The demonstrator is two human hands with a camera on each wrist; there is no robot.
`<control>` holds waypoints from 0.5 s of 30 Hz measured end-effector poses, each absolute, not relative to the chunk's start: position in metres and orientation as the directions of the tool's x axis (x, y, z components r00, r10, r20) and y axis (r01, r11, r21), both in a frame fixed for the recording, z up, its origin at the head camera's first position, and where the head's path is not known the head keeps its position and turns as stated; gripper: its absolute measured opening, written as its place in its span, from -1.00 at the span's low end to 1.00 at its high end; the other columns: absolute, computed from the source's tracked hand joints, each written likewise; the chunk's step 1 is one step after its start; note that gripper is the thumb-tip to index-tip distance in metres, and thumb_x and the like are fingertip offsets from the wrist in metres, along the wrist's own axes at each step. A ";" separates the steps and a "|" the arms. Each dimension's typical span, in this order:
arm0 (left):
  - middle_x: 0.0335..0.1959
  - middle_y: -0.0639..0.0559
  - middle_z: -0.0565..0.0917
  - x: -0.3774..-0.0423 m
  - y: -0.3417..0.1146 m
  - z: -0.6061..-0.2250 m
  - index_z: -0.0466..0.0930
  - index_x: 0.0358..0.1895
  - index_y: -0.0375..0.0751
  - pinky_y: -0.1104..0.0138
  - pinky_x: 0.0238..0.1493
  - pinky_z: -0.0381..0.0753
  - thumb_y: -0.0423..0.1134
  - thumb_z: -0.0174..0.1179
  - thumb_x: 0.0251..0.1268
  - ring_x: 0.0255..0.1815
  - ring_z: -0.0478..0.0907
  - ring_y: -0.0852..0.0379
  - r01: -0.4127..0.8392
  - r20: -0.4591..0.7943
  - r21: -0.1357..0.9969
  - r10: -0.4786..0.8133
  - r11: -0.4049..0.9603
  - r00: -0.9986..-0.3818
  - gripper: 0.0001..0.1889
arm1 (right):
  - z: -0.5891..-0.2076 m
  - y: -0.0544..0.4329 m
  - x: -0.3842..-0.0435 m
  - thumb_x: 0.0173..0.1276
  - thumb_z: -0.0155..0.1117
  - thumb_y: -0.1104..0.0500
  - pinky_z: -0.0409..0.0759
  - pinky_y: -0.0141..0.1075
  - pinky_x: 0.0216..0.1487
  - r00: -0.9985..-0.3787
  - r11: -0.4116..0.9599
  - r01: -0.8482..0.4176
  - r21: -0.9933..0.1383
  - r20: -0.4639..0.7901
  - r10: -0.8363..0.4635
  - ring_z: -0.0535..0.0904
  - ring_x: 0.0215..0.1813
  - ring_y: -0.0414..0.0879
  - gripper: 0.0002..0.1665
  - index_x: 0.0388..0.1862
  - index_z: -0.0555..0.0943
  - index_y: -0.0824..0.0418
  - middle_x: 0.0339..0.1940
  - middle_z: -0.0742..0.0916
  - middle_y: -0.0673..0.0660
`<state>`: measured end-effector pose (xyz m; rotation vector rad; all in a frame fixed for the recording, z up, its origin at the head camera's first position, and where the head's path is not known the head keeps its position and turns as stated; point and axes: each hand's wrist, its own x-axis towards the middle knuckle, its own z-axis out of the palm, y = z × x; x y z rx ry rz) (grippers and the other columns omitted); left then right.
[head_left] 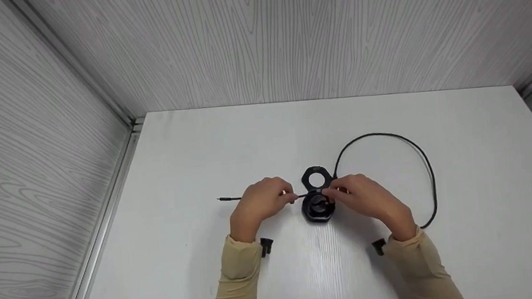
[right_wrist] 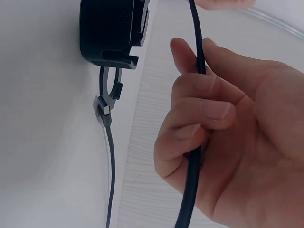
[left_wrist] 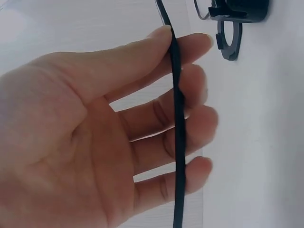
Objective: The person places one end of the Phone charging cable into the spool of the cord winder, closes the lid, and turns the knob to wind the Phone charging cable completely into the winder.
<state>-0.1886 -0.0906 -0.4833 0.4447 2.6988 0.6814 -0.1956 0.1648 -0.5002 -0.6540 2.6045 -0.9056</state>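
A black cable (head_left: 432,178) is held between both hands above a black hexagonal case (head_left: 319,214). My left hand (head_left: 262,202) pinches it between thumb and index finger, the other fingers loosely bent behind the cable (left_wrist: 179,133) in the left wrist view. A slim plug (head_left: 227,199) sticks out to the left of that hand. My right hand (head_left: 364,197) grips the cable (right_wrist: 190,185) with thumb and curled fingers, right over the case. From the case a flat ring-shaped flap (head_left: 308,180) extends toward the back. Beside this ring lies the cable's other plug (right_wrist: 103,110), with a metal end.
The cable loops over the right side of the white table (head_left: 176,167) and passes behind the right wrist. Small black wrist mounts (head_left: 266,247) sit at both sleeves. Wood-grain panels (head_left: 256,39) rise at the back and sides.
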 end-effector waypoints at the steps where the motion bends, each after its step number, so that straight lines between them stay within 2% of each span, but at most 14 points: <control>1: -0.04 0.02 0.84 -0.188 -0.091 -0.484 0.85 -0.01 -0.10 0.09 -0.01 0.67 -0.06 0.25 0.55 -0.06 0.70 0.02 0.221 -0.232 0.498 0.375 0.838 -0.898 -0.74 | -0.501 0.165 -0.195 0.64 0.20 -0.04 0.39 -0.35 -0.34 -0.847 0.700 -0.315 -0.640 -0.143 -0.512 0.41 -0.43 -0.20 -0.62 -0.27 0.78 0.14 -0.41 0.75 0.13; 8: -0.07 0.03 0.85 -0.187 -0.081 -0.486 0.85 -0.02 -0.10 0.17 -0.14 0.62 -0.03 0.25 0.55 -0.23 0.61 0.14 0.247 -0.213 0.475 0.383 0.845 -0.899 -0.72 | -0.501 0.166 -0.194 0.60 0.26 -0.07 0.41 -0.34 -0.34 -0.841 0.716 -0.330 -0.615 -0.153 -0.519 0.45 -0.43 -0.21 -0.63 -0.31 0.76 0.12 -0.42 0.74 0.08; 15: -0.26 0.02 0.83 -0.188 -0.069 -0.492 0.84 -0.23 -0.12 0.24 -0.31 0.51 0.00 0.31 0.50 -0.36 0.52 0.17 0.292 -0.197 0.425 0.402 0.857 -0.894 -0.73 | -0.504 0.162 -0.192 0.54 0.33 -0.06 0.38 -0.34 -0.34 -0.853 0.753 -0.334 -0.567 -0.159 -0.498 0.43 -0.42 -0.21 -0.65 -0.37 0.75 0.13 -0.48 0.65 -0.06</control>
